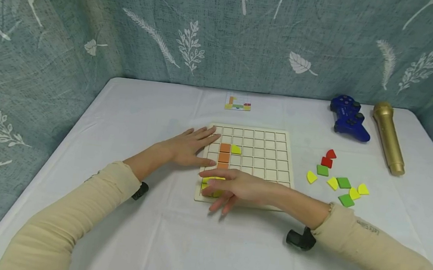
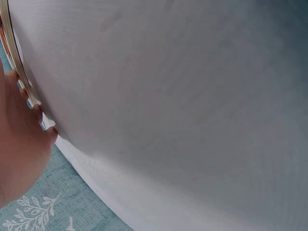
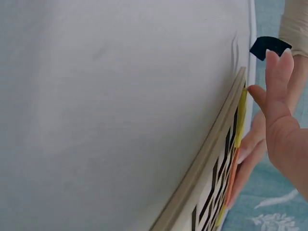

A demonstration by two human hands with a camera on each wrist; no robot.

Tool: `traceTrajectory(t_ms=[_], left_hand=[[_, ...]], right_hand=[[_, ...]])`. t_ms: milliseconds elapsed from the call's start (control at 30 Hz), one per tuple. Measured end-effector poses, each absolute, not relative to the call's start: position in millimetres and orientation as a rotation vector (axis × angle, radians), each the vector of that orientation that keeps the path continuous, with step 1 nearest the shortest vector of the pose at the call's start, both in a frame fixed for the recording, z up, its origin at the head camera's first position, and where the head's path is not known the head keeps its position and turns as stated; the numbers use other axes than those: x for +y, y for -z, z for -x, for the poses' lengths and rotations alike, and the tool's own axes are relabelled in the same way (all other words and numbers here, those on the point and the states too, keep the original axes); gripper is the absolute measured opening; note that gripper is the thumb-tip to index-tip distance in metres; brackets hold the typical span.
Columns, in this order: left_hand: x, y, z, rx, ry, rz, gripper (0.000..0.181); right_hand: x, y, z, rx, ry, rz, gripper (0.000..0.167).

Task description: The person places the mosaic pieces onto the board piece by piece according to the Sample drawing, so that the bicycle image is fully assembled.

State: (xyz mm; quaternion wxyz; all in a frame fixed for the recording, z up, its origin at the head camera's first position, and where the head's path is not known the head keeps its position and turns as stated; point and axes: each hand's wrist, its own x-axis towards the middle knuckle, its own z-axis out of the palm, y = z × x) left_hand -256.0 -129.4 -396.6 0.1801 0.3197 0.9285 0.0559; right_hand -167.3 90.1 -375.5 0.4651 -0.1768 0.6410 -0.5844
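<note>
A pale wooden grid board (image 1: 266, 153) lies on the table. My left hand (image 1: 189, 147) rests at its upper left edge, fingers spread and straight. Over the board's lower left corner is my right hand (image 1: 240, 186), fingers extended, partly covering the yellow pieces (image 1: 207, 180) there. In the right wrist view, its digit tip touches or nearly touches a yellow piece (image 3: 241, 115) at the board's edge. A column of orange square tiles (image 1: 224, 157) stands above, its lower end hidden by the right hand. One yellow piece (image 1: 236, 149) sits beside the top orange tile.
Loose red pieces (image 1: 326, 162), green pieces (image 1: 322, 170) and yellow pieces (image 1: 311, 177) lie right of the board. Farther back are a blue game controller (image 1: 349, 118) and a gold microphone (image 1: 389, 140). A small pattern card (image 1: 238, 102) lies behind the board.
</note>
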Motion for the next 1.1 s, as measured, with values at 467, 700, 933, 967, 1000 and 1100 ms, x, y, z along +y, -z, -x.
traceTrajectory(t_ms=[467, 700, 933, 967, 1000, 1100], left_hand=[[-128, 395, 255, 2.615, -0.162, -0.9, 0.087], [-128, 394, 255, 2.614, -0.167, -0.887, 0.088], [-129, 395, 255, 2.615, -0.173, -0.891, 0.088], [-129, 395, 255, 2.616, -0.172, -0.891, 0.089], [-129, 395, 256, 2.616, -0.172, -0.89, 0.089], [-129, 395, 256, 2.613, -0.175, -0.889, 0.089]], right_hand=[[127, 380, 186, 1.522, 1.536, 0.306, 0.045], [157, 381, 195, 1.584, 1.578, 0.273, 0.049], [196, 377, 203, 1.636, 1.674, 0.224, 0.052], [202, 377, 204, 1.644, 1.685, 0.216, 0.053], [207, 376, 205, 1.652, 1.693, 0.209, 0.054], [223, 375, 206, 1.662, 1.727, 0.177, 0.056]])
